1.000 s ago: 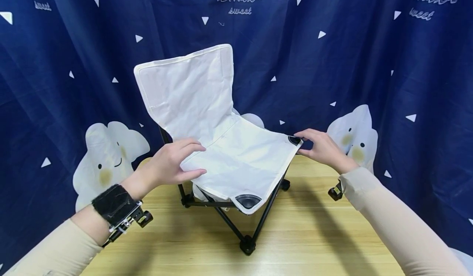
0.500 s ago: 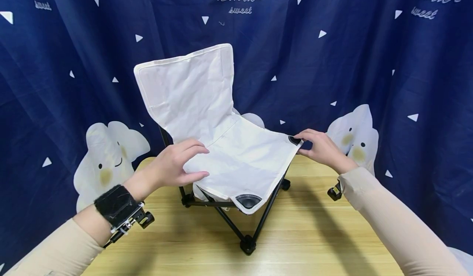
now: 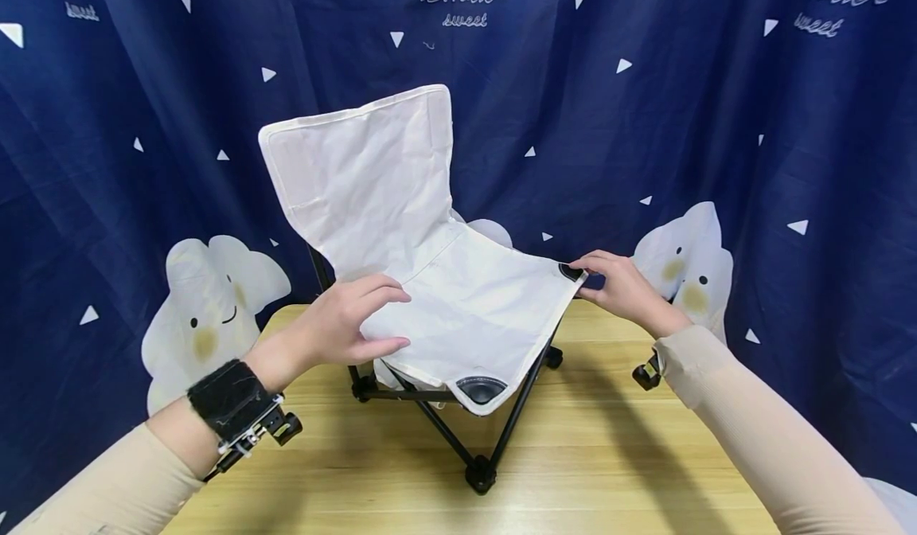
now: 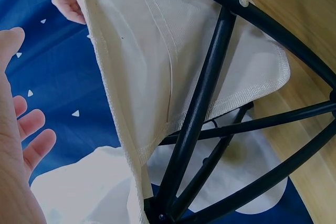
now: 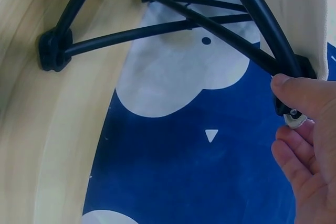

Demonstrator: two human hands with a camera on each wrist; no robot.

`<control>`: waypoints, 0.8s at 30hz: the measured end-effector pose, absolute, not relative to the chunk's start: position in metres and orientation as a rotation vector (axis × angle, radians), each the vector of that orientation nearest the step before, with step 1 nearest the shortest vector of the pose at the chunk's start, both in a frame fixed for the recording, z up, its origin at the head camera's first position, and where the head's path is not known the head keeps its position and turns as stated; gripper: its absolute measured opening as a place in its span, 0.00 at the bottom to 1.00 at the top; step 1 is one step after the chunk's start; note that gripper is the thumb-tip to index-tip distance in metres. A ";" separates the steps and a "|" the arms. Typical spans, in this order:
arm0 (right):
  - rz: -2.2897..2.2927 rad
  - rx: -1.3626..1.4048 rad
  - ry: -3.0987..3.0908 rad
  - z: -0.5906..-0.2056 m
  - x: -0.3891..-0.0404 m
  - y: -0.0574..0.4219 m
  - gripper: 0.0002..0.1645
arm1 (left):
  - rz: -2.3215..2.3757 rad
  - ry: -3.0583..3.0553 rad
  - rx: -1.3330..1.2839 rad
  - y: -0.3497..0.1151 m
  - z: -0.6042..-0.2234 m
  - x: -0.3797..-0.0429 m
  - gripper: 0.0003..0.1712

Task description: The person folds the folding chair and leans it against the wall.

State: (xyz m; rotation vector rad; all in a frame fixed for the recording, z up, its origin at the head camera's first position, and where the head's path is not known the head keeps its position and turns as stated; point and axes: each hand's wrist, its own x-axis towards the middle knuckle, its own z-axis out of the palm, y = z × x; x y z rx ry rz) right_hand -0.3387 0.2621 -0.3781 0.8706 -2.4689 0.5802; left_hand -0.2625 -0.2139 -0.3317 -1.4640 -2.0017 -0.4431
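A small folding chair with a white fabric seat [image 3: 466, 304] and upright backrest [image 3: 368, 177] stands on black tube legs [image 3: 510, 423]. My right hand [image 3: 625, 287] pinches the seat's far right front corner, at its black corner patch [image 3: 571, 272]. In the right wrist view, the thumb [image 5: 299, 94] lies against the black joint under that corner and the fingers curl beneath it. My left hand [image 3: 351, 320] is held over the left side of the seat, thumb and fingers spread apart, holding nothing. A second black corner patch [image 3: 481, 390] marks the near front corner.
The chair stands on a light wooden table [image 3: 587, 455], its near foot [image 3: 480, 474] towards the front edge. Close behind hangs a dark blue curtain [image 3: 573, 121] with clouds and triangles. A camera [image 3: 282, 427] is strapped to my left wrist.
My left hand has shifted slightly to the right over the seat. The right hand stays at the corner, and the chair has not moved.
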 end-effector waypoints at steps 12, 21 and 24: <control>0.702 0.806 -2.482 -0.381 -0.337 0.261 0.25 | -0.437 -1.933 -1.496 -0.205 -0.333 -0.262 0.29; 0.680 0.794 -2.514 -0.379 -0.336 0.262 0.25 | -0.482 -1.956 -1.541 -0.195 -0.333 -0.258 0.29; 0.678 0.791 -2.516 -0.379 -0.337 0.262 0.25 | -0.515 -1.972 -1.554 -0.193 -0.334 -0.256 0.30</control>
